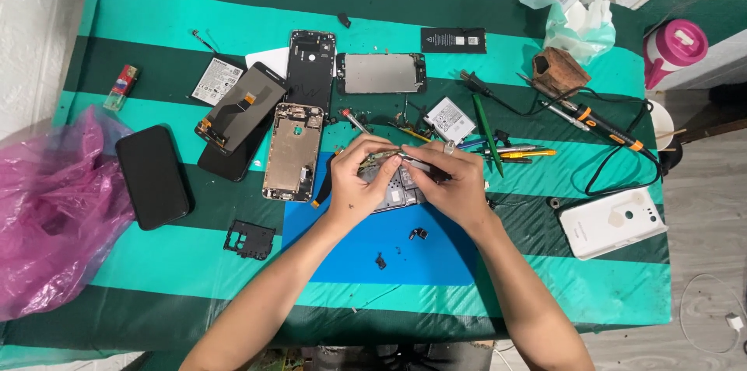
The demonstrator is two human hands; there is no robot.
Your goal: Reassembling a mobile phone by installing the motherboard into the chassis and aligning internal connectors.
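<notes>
A green-and-teal striped cloth (156,21) covered the table, and a blue work mat (405,254) lay at its near middle; everything else is placed from that mat. Well off to the mat's left sat a crumpled pink plastic bag (54,208), and between bag and mat lay a black phone (152,176), face down or dark. Well to the mat's right lay a white back cover (611,222). Just beyond the mat's far left corner lay a gold phone frame (292,152), with a dark screen panel (240,110) farther left of it and a silver metal plate (381,73) farther back. A soldering iron (595,122) with its black cord lay beyond the mat's right side. Over the mat's far edge both hands met. The left hand (354,176) was curled, its fingers closed around the left side of an opened phone body (397,188), steadying it on the mat. The right hand (459,184), wearing a ring, was pinched shut on a thin metal tool (405,156), seemingly tweezers, whose tip lay across toward the left fingers. The phone body sat directly under and between the two hands. A few small black parts (418,233) lay on the mat, nearer the person than the hands.
</notes>
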